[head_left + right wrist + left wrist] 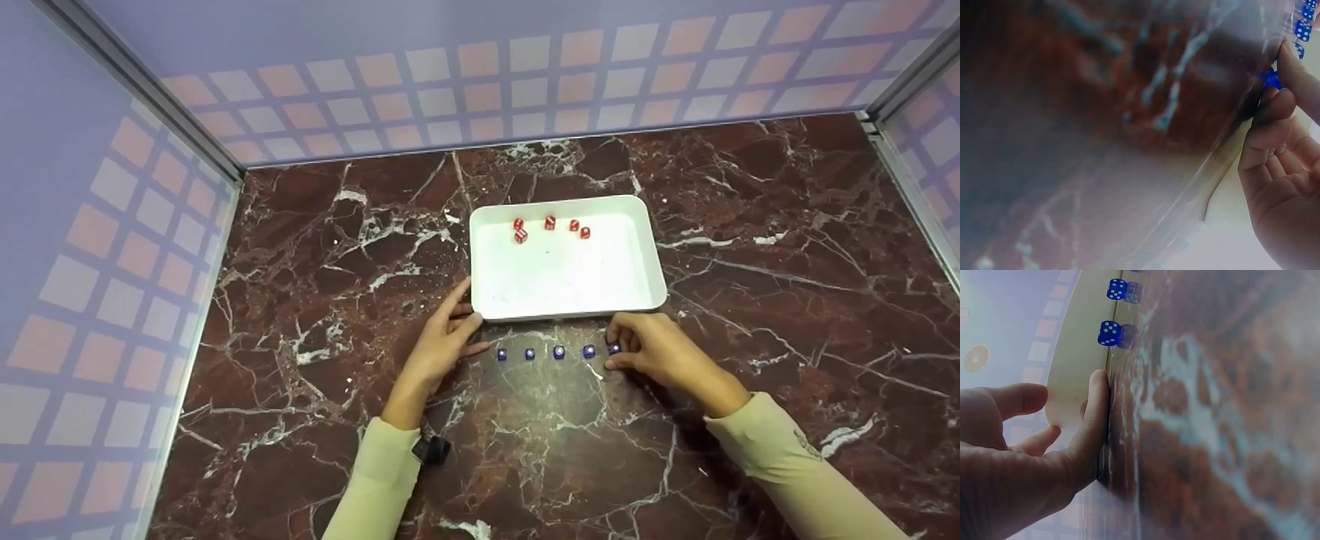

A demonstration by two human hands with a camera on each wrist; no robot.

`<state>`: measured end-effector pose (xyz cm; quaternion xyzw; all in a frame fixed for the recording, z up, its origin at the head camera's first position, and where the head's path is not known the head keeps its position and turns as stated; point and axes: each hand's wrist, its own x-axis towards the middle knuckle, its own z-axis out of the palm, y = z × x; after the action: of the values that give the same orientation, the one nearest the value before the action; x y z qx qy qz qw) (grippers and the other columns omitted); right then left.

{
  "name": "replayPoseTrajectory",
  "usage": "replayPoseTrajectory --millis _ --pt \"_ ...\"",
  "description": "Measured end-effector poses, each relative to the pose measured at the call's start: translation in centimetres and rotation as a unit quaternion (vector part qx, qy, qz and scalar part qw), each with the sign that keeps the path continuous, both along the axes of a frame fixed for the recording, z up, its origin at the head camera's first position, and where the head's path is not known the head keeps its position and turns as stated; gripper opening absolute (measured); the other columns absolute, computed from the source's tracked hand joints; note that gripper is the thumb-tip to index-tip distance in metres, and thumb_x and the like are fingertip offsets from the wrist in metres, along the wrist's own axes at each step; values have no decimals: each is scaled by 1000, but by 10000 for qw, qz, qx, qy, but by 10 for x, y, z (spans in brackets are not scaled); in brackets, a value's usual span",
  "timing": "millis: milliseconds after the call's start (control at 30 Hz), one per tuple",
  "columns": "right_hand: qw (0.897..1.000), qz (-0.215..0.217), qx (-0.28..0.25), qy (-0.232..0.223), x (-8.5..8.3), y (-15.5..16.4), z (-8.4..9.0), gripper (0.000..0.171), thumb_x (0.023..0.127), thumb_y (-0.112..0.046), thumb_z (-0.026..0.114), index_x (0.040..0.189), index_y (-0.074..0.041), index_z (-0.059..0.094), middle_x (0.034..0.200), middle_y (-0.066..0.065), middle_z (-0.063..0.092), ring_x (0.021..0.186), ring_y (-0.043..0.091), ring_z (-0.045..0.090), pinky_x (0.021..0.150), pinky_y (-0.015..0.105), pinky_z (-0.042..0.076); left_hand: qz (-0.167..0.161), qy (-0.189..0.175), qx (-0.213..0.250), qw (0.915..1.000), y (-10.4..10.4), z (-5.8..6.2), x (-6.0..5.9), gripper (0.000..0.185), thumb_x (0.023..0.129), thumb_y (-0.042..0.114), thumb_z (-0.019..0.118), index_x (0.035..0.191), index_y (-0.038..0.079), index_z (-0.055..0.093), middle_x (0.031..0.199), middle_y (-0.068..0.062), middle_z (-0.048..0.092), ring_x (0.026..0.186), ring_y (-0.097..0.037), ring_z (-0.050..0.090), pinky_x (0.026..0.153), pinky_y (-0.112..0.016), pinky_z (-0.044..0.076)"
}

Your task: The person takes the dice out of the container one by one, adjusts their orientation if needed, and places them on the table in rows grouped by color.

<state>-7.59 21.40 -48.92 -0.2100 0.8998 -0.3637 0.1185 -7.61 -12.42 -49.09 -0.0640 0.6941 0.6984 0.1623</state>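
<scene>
A white tray [645, 255] lies on the marble table and holds several red dice [549, 223] along its far side. In front of it runs a row of several blue dice [559, 352]. My right hand [652, 349] pinches the rightmost blue die [614, 348] with its fingertips; that die [1271, 79] shows between the fingers in the right wrist view. My left hand [442, 341] rests flat on the table at the tray's near left corner, fingers straight, touching the tray's edge [1069, 382]. The nearest blue die [1109, 333] lies just past its fingertips.
The dark red marble table [315, 300] is walled on three sides by panels with a squared pattern [525, 67]. Bare surface spreads left, right and in front of the hands.
</scene>
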Motion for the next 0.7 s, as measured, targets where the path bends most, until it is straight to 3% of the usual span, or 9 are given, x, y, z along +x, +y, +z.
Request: replayPoseTrajectory --millis 233,467,700 --pt "9999 147 -60 -14 -3 -3 2 29 81 -11 92 96 -4 68 73 -2 65 64 7 56 56 22 54 -21 90 -76 9999 -4 1 1 68 108 7 56 170 19 29 141 -26 39 120 -33 54 97 -42 68" --pt "9993 264 -50 252 -3 -5 7 33 81 -13 93 104 -3 72 76 0 67 66 6 58 59 25 58 5 76 -31 10000 -2 4 -2 67 109 7 57 169 19 30 140 -25 40 118 -32 54 95 -41 68" --pt "9992 305 127 227 -3 -6 17 35 82 -19 93 105 -4 72 74 -6 66 65 4 58 59 24 57 -15 17 -9 10000 0 3 -1 67 108 6 57 169 19 30 139 -25 41 116 -31 55 94 -41 69"
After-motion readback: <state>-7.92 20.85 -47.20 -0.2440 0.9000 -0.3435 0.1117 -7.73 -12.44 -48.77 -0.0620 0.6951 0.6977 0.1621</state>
